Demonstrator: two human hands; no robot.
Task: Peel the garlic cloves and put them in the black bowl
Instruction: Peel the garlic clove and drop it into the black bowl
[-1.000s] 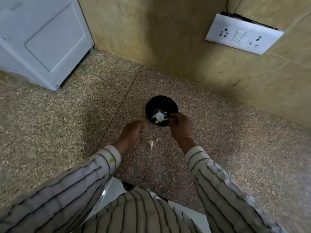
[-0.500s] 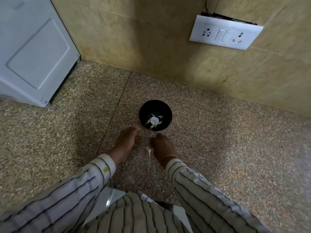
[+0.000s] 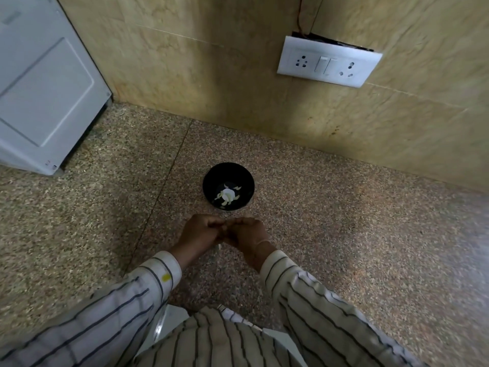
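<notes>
Touching each other just this side of the bowl [image 3: 211, 176], the left hand [image 3: 201, 234] and right hand [image 3: 247, 234] were curled; whether they gripped anything could not be told. Garlic [image 3: 227, 196] lay in the bowl, its long axis unclear.

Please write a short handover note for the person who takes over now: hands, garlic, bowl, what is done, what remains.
Left hand and right hand: fingers curled, tips meeting in front of the black bowl; what they hold is hidden.
The black bowl stands on the counter, pale garlic pieces inside.
Done: some garlic is in the bowl.
Left: probably finish the clove between the fingers, if any, then drop it in.
</notes>
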